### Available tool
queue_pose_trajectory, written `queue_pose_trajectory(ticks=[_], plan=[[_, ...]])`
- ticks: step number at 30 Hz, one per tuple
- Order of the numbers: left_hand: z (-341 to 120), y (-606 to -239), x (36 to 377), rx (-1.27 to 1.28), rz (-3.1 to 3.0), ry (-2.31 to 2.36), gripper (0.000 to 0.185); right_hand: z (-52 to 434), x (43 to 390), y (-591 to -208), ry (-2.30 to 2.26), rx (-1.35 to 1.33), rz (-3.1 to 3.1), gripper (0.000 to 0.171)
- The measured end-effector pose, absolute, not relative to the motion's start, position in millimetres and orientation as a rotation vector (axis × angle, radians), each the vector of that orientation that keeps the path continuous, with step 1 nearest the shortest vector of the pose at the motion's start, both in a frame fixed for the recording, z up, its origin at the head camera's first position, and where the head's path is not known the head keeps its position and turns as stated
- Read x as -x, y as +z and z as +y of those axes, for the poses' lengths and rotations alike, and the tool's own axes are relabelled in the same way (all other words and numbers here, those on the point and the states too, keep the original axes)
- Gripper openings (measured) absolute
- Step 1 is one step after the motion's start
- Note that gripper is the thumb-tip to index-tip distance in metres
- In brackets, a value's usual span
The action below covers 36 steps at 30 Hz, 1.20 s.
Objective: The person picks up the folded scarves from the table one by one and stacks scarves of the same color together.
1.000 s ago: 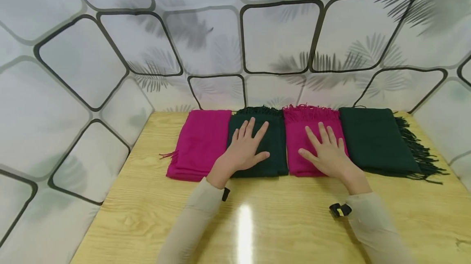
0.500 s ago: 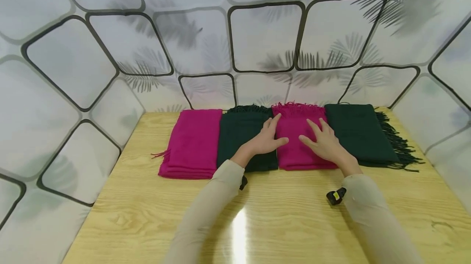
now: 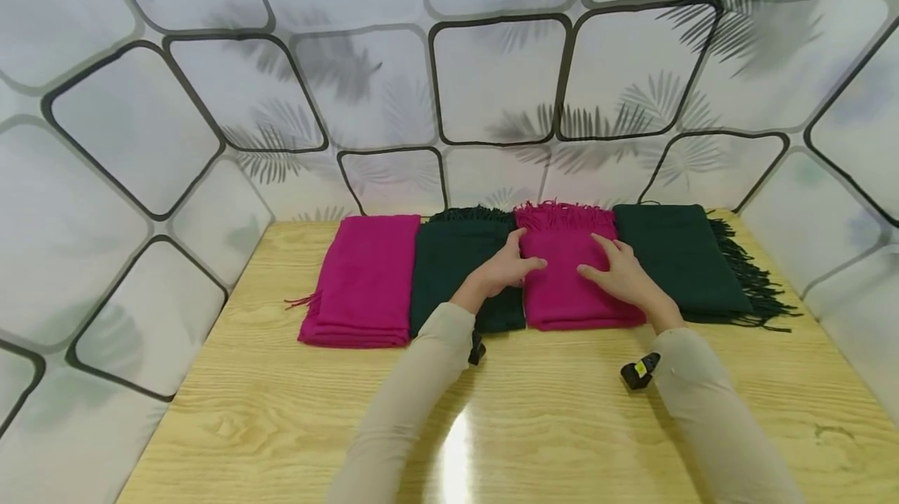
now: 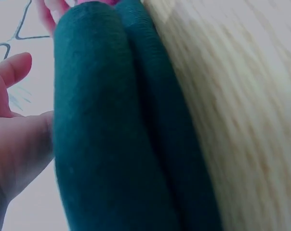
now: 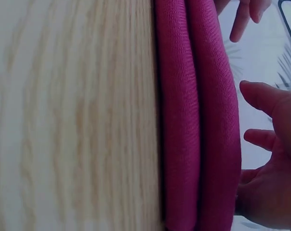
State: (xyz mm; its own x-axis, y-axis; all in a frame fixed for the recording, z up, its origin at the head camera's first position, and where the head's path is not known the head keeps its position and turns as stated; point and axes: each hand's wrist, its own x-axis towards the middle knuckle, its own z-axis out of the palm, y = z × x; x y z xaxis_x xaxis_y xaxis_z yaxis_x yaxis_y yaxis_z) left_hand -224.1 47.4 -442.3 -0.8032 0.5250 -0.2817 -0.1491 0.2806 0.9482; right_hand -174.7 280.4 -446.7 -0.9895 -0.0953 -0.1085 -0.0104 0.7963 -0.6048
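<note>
Folded scarves lie side by side across the wooden table. The second pink scarf (image 3: 565,285), fringe at its back edge, lies between my two hands. My left hand (image 3: 497,271) is over the right side of the first green scarf (image 3: 449,262), its fingers and thumb reaching to the pink scarf's left edge. My right hand (image 3: 628,278) is over that pink scarf's right side, thumb and fingers spread apart and loosely bent. In the left wrist view the green scarf's rolled front fold (image 4: 102,115) stands beside my left hand. Pink front folds (image 5: 213,115) fill the middle of the right wrist view.
Another pink scarf (image 3: 365,278) lies at the far left, and another green scarf (image 3: 684,262) at the right with its fringe (image 3: 755,278) hanging to the right. A patterned cloth wall (image 3: 379,83) rises behind the wooden table (image 3: 295,410).
My left hand has shifted right from the middle of the green scarf to the pink scarf's left edge. Both hands have gone from flat, spread fingers to more bent ones, facing each other.
</note>
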Motion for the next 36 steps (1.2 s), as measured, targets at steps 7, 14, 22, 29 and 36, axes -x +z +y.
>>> queue_pose_trajectory(ticks=[7,14,22,29,36], plan=[[52,-442,228,-0.226,1.875,1.617,0.081,283,178,-444,-0.991,-0.011,2.794,0.089],[60,-449,232,-0.129,1.750,1.711,0.080,285,181,-441,-1.074,-0.062,2.732,0.092],[72,-457,233,-0.204,1.754,1.771,0.080,288,182,-437,-1.152,-0.093,2.699,0.094],[76,-461,233,-0.233,1.738,1.787,0.067,288,185,-440,-1.118,-0.132,2.652,0.099],[74,-463,237,-0.238,1.799,1.715,0.075,285,192,-440,-0.925,-0.133,2.689,0.102]])
